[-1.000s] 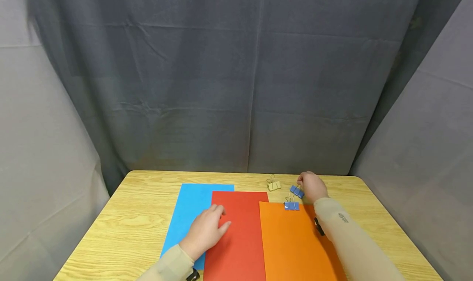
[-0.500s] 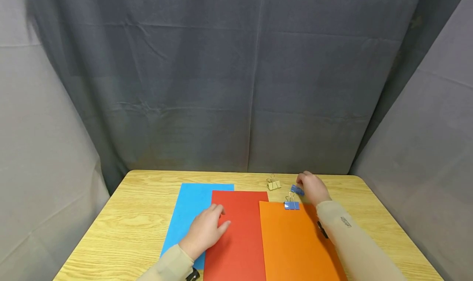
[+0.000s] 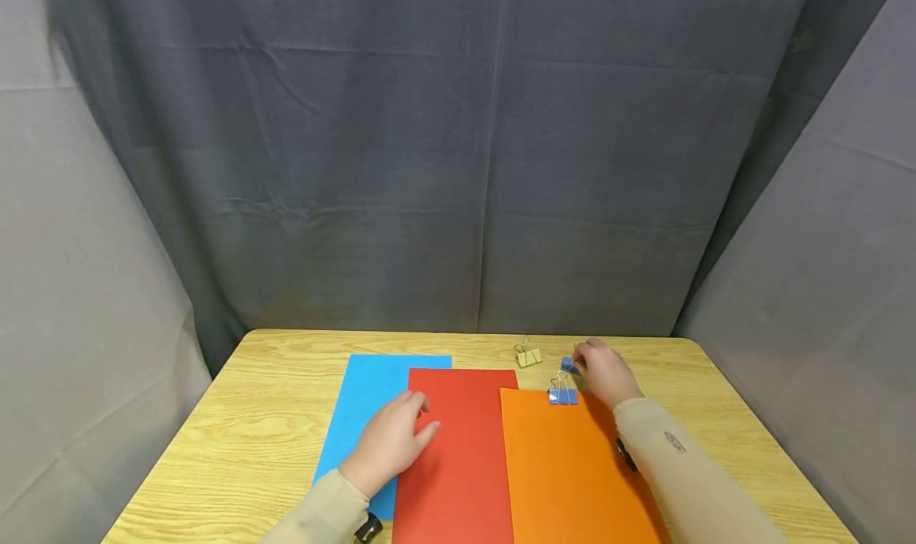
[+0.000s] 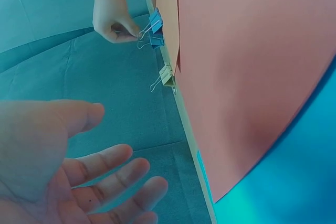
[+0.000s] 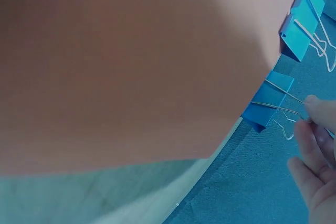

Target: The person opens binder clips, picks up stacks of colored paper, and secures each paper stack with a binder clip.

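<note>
My right hand [image 3: 608,375] pinches the wire handle of a blue binder clip [image 5: 268,99] between thumb and fingertips, and most of that clip is hidden by the hand in the head view. Beside it a second blue binder clip [image 3: 563,397] sits at the top edge of the orange sheet [image 3: 572,464], its wire handles pointing away. Over the red sheet [image 3: 472,448] and the blue sheet [image 3: 397,363] my left hand [image 3: 384,441] hovers with relaxed fingers and thumb apart, holding nothing.
A pale yellow binder clip [image 3: 529,359] stands near the back of the wooden table [image 3: 243,417], left of the blue clips. The red sheet overlaps the blue one, and the orange overlaps the red. Grey cloth [image 3: 372,170] hangs behind the table.
My right hand has shifted slightly toward me, and the blue clip at its fingers has turned and moved a little left. The left hand stays nearly still.
</note>
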{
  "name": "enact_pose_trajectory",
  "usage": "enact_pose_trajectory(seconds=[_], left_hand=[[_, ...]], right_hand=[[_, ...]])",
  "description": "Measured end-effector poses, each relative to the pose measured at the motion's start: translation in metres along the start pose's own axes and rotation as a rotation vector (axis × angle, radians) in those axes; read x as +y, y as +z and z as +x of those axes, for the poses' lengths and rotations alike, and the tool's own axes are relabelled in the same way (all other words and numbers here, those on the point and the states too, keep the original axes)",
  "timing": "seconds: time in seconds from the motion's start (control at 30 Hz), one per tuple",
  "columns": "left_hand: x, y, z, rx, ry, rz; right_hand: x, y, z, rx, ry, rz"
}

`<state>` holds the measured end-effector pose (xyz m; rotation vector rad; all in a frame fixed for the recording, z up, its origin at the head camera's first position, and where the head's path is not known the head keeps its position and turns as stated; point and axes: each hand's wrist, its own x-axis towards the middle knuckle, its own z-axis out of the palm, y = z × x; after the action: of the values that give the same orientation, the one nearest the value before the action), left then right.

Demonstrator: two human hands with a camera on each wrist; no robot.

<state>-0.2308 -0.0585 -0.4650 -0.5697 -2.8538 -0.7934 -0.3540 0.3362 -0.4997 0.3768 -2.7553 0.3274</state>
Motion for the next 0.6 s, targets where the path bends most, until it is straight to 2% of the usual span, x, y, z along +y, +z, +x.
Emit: enact_pose_trajectory(seconds=[0.6], left_hand=[[-0.0026,0.0004,-0.0035,-0.023,0.009,0.0]], right_hand=[[-0.0049,-0.0003,-0.0103,-0.022,0.021,0.032]])
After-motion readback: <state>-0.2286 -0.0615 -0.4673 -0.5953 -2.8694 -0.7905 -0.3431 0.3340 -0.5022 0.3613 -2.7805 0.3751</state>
